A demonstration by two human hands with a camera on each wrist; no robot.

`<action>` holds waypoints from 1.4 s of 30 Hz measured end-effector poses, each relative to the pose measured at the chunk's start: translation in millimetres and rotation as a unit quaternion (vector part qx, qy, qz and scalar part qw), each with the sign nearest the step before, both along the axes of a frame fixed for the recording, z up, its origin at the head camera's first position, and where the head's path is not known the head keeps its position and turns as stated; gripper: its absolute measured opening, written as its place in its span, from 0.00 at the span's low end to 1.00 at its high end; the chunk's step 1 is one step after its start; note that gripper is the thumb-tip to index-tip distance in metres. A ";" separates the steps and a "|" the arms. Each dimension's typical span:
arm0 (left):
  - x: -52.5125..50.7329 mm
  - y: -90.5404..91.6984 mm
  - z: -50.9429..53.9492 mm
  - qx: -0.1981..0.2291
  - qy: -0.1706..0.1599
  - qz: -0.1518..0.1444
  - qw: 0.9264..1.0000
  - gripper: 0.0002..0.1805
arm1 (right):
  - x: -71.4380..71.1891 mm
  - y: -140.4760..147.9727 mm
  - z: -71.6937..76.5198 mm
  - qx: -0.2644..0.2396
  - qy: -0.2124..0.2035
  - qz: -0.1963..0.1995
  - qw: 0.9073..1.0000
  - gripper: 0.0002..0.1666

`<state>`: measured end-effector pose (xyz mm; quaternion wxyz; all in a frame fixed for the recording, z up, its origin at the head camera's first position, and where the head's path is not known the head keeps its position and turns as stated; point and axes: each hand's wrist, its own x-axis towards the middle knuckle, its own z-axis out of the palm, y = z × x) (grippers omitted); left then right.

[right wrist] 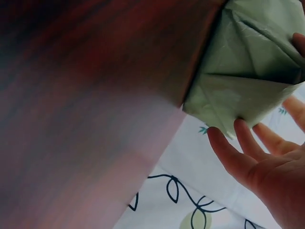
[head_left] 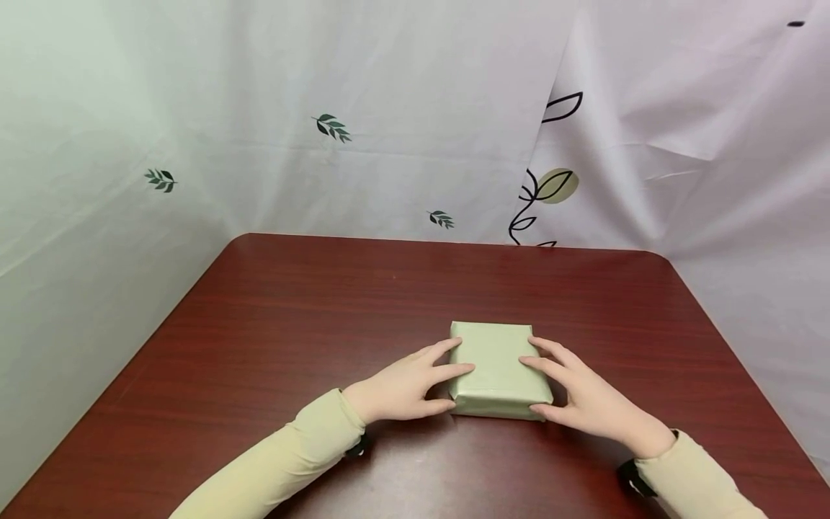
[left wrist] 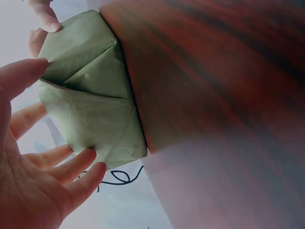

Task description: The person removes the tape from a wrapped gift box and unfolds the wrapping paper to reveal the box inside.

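A small square box wrapped in pale green paper lies flat on the table. Its folded paper ends show in the left wrist view and the right wrist view. At its left side is my left hand, fingers spread, with fingertips on the top and left edge and the thumb by the near left corner. My right hand mirrors this on the right side, its fingertips touching the top and right edge and its thumb at the near right corner. In the right wrist view the extended fingers meet the paper's edge.
The dark red wood-grain table has rounded far corners. White cloth with printed leaves hangs behind it and along both sides. A black band shows under the right sleeve.
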<state>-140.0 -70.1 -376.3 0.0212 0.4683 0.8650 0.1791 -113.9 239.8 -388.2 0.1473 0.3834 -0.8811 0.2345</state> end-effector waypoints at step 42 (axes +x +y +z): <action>-14.4 3.2 4.5 0.207 0.107 -0.012 0.972 0.42 | -4.0 -24.6 34.2 -0.238 -0.110 -0.059 0.963 0.26</action>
